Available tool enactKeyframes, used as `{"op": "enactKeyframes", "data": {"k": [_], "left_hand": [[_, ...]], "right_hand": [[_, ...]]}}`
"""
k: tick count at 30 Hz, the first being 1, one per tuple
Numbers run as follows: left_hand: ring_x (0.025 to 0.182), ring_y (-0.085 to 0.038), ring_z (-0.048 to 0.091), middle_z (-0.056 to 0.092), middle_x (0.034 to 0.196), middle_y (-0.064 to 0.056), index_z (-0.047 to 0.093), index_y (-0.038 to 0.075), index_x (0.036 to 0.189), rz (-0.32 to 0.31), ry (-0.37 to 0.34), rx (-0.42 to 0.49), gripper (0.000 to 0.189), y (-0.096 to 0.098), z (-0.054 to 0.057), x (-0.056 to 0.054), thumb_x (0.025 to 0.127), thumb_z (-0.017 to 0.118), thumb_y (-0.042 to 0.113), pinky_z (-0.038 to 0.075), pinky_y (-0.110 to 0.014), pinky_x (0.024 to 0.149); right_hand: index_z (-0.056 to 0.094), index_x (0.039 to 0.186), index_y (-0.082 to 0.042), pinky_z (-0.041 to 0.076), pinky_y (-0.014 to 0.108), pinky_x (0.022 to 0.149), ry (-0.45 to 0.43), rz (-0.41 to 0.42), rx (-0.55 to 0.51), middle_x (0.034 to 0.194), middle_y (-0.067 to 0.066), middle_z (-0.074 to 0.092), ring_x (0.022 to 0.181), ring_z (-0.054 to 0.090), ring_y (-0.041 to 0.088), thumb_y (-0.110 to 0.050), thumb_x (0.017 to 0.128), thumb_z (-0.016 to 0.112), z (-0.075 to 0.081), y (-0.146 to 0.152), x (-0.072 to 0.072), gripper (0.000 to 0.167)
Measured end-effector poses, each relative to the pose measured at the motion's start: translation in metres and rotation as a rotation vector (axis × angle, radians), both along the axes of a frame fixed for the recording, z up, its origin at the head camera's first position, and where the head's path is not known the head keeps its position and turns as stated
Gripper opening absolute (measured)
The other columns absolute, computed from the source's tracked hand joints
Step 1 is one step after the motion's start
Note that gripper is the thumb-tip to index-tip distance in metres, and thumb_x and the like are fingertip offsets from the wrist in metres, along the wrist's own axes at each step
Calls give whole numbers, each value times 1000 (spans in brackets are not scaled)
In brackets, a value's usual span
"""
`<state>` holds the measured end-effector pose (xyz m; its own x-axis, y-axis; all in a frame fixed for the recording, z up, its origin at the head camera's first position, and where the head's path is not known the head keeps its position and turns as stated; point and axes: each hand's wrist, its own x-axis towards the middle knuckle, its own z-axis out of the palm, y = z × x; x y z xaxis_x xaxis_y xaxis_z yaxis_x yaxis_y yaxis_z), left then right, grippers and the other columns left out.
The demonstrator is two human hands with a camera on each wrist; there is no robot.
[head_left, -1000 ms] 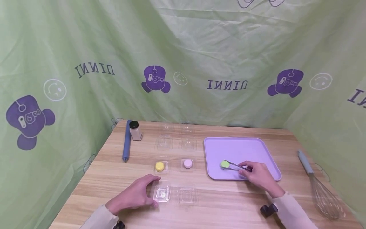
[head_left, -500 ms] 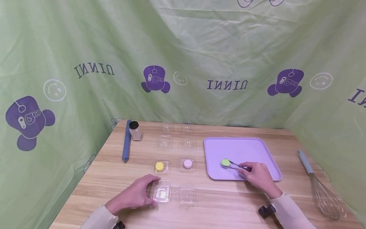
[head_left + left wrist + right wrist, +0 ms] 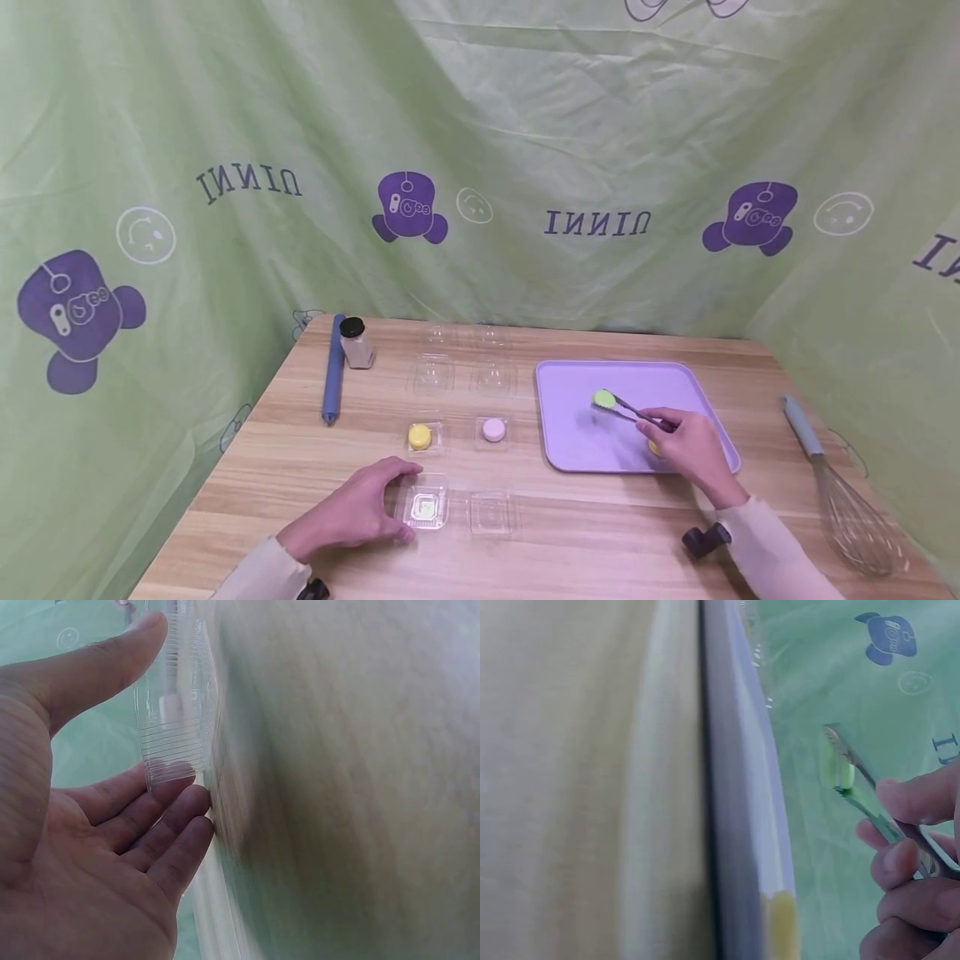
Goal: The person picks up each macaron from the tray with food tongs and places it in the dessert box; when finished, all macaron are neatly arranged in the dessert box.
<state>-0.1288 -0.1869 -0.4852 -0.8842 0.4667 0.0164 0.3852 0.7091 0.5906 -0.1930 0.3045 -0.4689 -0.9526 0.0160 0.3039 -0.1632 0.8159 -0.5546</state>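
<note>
My right hand [image 3: 693,450] grips small metal tongs [image 3: 633,410], their tips pinching a green macaron [image 3: 603,399]. In the right wrist view the tongs [image 3: 866,769] hold this green macaron [image 3: 838,765] above the level of the lilac tray [image 3: 611,454]. A yellow macaron [image 3: 654,447] on the tray is mostly hidden behind the right hand. My left hand [image 3: 356,508] spans a clear plastic box [image 3: 425,504] on the table, thumb at its near side and fingers at its far side. The box's lid [image 3: 491,512] lies folded out to the right.
Behind it, two open clear boxes hold a yellow macaron [image 3: 419,437] and a pink macaron [image 3: 493,430]. Further clear boxes [image 3: 431,375] stand at the back. A blue rolling pin [image 3: 333,371] and black-capped jar [image 3: 357,343] are left; a whisk [image 3: 840,492] lies right.
The right hand has lifted the green macaron with the tongs and moved slightly back and right, uncovering part of a yellow macaron on the tray. The left hand has stayed at the box.
</note>
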Motion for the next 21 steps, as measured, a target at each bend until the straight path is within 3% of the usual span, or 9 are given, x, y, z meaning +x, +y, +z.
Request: {"op": "enactKeyframes", "data": {"k": [5,12,16,19,21], "left_hand": [[112,-20,63,67,121,4,59,9,135,4,-15,9,87,-1,1,0,64,91,46,55,-46,101],[110,-18,62,67,119,5,60,9,134,3,-22,19,85,-2,1,-1,64,91,46,55,-43,100],[109,-17,62,67,118,6,60,10,133,-1,-21,20,84,-2,1,-2,64,92,45,55,-41,99],[109,-17,62,67,118,6,60,10,133,-1,-23,19,84,-2,1,-2,64,92,46,55,-42,100],[110,-17,62,67,118,6,60,11,133,1,-27,19,84,-2,1,-2,64,92,46,55,-43,100]], "right_hand": [[78,110,-9,36,23,55,0,-31,-67,80,6,74,61,47,3,-30,90,76,12,2,-6,29],[80,107,-8,41,14,56,166,-90,-129,87,15,79,63,52,-7,-26,87,80,27,-2,-19,26],[80,107,-8,42,11,53,196,-89,-200,92,17,79,62,53,-9,-26,87,80,40,-10,-26,27],[81,105,-8,42,11,52,223,-95,-223,87,13,79,59,54,-9,-27,87,80,49,-19,-31,26],[81,103,-10,42,11,51,242,-93,-231,80,2,78,58,53,-9,-28,86,81,55,-26,-34,25]]}}
